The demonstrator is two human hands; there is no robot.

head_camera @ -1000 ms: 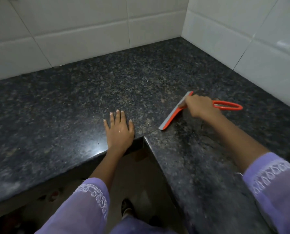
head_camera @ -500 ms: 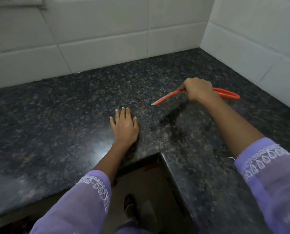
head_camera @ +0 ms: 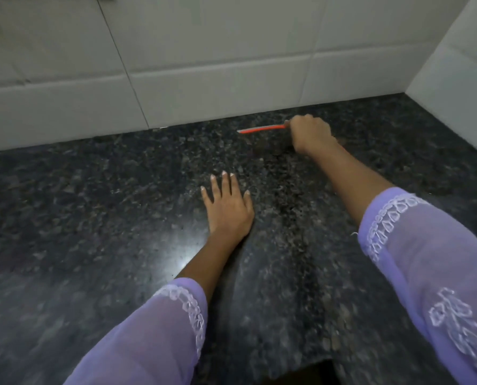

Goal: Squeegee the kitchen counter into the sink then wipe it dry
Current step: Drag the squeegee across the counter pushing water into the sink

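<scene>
Near the wall tiles (head_camera: pixel 204 65), the right hand (head_camera: pixel 310 133) has carried the squeegee (head_camera: pixel 260 128) farther back.

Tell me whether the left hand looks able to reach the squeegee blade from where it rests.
Probably yes. The left hand lies flat on the counter, and only bare granite lies between it and the squeegee, held by the right hand near the tiled wall.

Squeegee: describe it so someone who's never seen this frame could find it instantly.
Start at the white tiled wall behind the dark speckled granite counter. Follow its base toward the right-hand corner: the right hand is curled there round a handle. The squeegee is the thin orange strip pointing left from that hand, the only bright colour on the counter; the left hand lies flat, nearer.
</scene>
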